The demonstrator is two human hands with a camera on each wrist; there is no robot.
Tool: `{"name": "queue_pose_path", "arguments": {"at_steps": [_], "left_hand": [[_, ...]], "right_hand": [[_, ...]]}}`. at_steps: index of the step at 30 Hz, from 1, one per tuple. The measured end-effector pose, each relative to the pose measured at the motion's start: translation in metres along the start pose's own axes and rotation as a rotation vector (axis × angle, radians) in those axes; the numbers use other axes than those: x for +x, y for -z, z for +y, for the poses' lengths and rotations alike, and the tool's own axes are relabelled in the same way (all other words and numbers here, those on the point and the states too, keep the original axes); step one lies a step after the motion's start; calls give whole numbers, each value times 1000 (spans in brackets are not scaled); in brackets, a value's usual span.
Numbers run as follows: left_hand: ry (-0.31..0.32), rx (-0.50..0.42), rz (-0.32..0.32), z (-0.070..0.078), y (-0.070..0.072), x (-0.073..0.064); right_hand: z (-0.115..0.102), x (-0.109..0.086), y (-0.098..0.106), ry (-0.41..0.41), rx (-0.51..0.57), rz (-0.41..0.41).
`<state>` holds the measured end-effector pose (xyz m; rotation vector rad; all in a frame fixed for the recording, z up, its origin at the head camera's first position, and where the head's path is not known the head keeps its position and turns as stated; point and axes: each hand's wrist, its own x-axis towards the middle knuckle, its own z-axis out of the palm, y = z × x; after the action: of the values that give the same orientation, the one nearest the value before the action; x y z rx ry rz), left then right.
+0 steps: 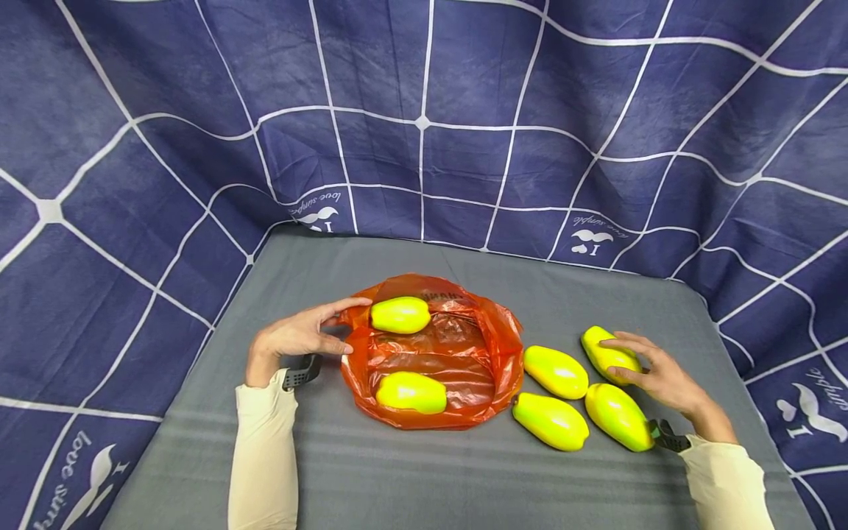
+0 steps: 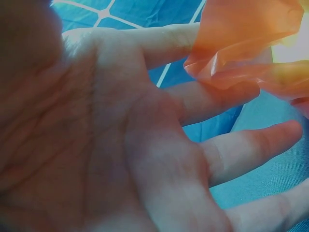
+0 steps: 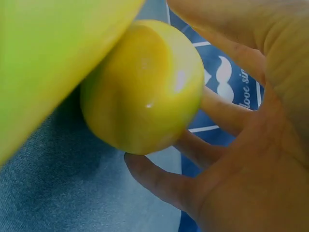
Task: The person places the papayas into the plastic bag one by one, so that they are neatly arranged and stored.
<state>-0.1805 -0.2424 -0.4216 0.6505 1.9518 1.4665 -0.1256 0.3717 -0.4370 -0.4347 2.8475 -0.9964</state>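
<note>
A red plastic bag lies with its mouth spread wide. Inside it are two yellow-green papayas, one at the back and one at the front. My left hand touches the bag's left rim, fingers mostly straight; the left wrist view has the thin plastic against its fingers. On the right, my right hand grips a papaya, which rests on the grey surface. Its fingers bend round the fruit in the right wrist view.
Between the bag and my right hand lie three more papayas: one at the back, one in front and one near the right wrist. A grey cloth surface lies below, with blue checked curtains around it.
</note>
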Motion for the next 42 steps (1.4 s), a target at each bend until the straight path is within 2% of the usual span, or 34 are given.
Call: {"name": "queue_pose_path", "arguments": {"at_steps": [4, 13, 19, 30, 36, 42], "left_hand": [[4, -19, 2, 0, -1, -1], [10, -45, 8, -1, -2, -3], [10, -50, 9, 1, -2, -4], [-7, 1, 23, 2, -1, -4], [-9, 19, 22, 2, 0, -3], [-23, 13, 9, 1, -1, -1]], "right_hand": [[2, 2, -2, 27, 5, -15], [10, 4, -6, 120, -103, 15], [6, 5, -4, 92, -94, -1], [3, 7, -1, 35, -55, -34], [2, 8, -1, 42, -55, -28], [0, 10, -2, 86, -104, 16]]}}
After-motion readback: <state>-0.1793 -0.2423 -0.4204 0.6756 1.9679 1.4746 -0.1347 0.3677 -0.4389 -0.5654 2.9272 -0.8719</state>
